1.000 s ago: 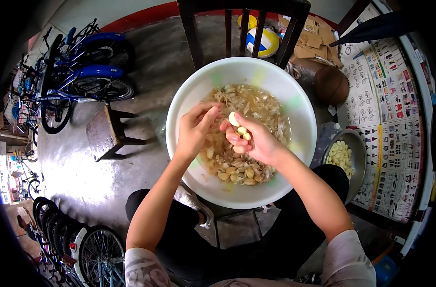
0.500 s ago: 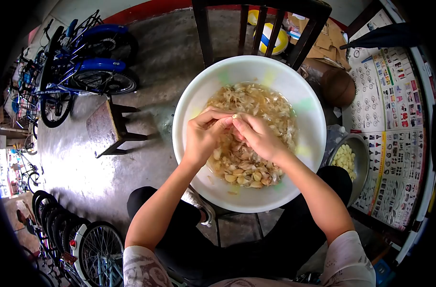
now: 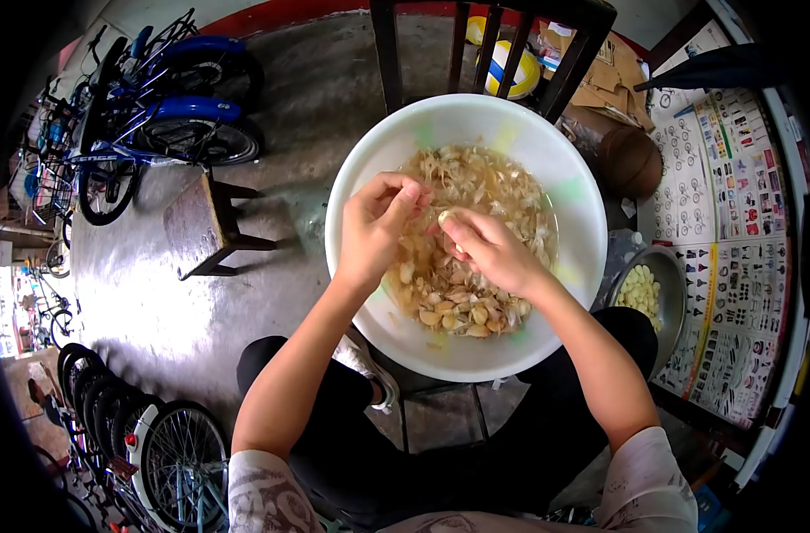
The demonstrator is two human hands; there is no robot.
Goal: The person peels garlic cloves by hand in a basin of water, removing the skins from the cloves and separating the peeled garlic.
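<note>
Both hands are over a wide white plastic basin (image 3: 575, 182) of water with garlic cloves (image 3: 463, 311) and loose papery skins (image 3: 494, 178) in it. A pale garlic clove (image 3: 447, 217) is pinched between the thumb and fingers of my right hand (image 3: 489, 253), above the middle of the basin. My left hand (image 3: 376, 222) is to its left, apart from it, with thumb and fingertips pressed together; whatever is between them is too small to make out. Beside my right knee, a metal bowl (image 3: 677, 306) holds peeled garlic cloves (image 3: 639, 293).
A dark wooden chair (image 3: 387, 62) stands behind the basin, with a ball (image 3: 518, 71) and cardboard (image 3: 614, 84) past it. A small wooden stool (image 3: 196, 226) and blue bicycles (image 3: 192, 115) are at left, more bicycles (image 3: 183, 462) at lower left. A picture-covered board (image 3: 725, 249) is at right.
My hands were together at the clove and have now parted. The left has moved up and away to the left, while the clove stays in my right hand.
</note>
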